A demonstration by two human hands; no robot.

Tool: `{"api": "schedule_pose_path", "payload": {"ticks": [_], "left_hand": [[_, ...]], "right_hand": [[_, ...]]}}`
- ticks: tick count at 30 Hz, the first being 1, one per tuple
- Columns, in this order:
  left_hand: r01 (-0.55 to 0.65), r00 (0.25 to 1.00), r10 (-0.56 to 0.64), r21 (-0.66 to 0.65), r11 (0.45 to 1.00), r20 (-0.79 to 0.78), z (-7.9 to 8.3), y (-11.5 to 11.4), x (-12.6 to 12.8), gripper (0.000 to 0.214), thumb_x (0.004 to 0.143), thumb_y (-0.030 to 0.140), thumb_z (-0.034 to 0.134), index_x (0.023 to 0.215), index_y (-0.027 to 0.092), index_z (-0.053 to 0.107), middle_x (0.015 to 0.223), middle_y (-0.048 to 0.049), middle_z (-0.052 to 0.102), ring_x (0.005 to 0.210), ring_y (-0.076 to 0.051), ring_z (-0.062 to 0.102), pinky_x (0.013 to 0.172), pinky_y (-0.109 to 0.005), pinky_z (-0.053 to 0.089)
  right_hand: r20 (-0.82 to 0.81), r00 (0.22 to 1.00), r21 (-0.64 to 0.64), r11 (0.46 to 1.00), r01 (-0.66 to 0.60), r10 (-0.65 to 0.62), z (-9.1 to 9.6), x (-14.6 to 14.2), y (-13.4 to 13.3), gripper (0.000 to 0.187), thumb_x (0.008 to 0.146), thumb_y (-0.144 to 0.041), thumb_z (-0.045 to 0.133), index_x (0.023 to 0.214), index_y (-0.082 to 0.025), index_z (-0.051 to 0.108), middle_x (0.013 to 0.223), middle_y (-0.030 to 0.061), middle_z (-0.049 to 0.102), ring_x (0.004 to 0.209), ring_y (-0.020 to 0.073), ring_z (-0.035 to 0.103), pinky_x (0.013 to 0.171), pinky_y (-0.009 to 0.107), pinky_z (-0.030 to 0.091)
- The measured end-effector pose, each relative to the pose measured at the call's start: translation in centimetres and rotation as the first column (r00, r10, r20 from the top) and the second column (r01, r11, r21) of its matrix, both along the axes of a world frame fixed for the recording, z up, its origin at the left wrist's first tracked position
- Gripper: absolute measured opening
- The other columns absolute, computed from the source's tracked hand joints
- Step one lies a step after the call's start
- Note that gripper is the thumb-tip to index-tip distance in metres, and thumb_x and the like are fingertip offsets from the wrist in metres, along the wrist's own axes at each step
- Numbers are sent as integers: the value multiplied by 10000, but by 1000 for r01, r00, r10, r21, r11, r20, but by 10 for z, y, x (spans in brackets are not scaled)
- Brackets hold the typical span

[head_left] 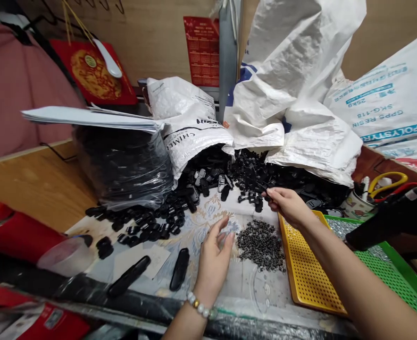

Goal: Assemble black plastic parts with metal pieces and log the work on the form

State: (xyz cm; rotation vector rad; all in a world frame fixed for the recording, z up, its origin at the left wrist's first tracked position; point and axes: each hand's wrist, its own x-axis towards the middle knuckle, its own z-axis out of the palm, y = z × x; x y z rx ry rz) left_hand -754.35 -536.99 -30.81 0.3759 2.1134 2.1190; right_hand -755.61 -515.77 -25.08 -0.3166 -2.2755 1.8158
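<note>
My left hand (213, 257), with a beaded bracelet on its wrist, hovers over the table with thumb and fingers apart and nothing in it. Farther off, my right hand (288, 204) pinches a small black plastic part (264, 192) beside the heap of small black parts (249, 167) that spills from a white sack. Between my hands lies a pile of tiny dark metal-looking pieces (261, 244). To the left of my left hand rest a long black plastic piece (179, 269) and another long black piece (129, 275), the latter partly on a paper sheet (159, 257).
A yellow perforated tray (309, 264) sits under my right forearm, with a green tray (388, 274) and a black power tool (392, 219) beyond. White sacks (282, 85) stand at the back. Left are a plastic-wrapped black stack (123, 165) and several black clips (155, 231).
</note>
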Motion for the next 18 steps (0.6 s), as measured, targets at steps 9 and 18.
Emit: {"api": "schedule_pose_path", "payload": {"ticks": [9, 18], "left_hand": [[89, 956, -175, 336, 937, 236, -16, -11, 59, 293, 825, 304, 569, 1081, 164, 584, 1142, -100, 609, 1086, -220, 544, 950, -345, 409], [402, 626, -580, 422, 813, 522, -22, -50, 86, 343, 851, 319, 461, 900, 71, 694, 694, -83, 627, 602, -140, 572, 590, -252, 439]], "right_hand": [[-101, 978, 301, 942, -147, 185, -65, 120, -108, 157, 864, -272, 483, 785, -173, 576, 758, 32, 575, 723, 145, 533, 659, 251, 423], [-232, 925, 556, 821, -127, 300, -61, 144, -85, 284, 881, -182, 451, 1156, -188, 521, 1065, 102, 563, 997, 190, 526, 841, 323, 448]]}}
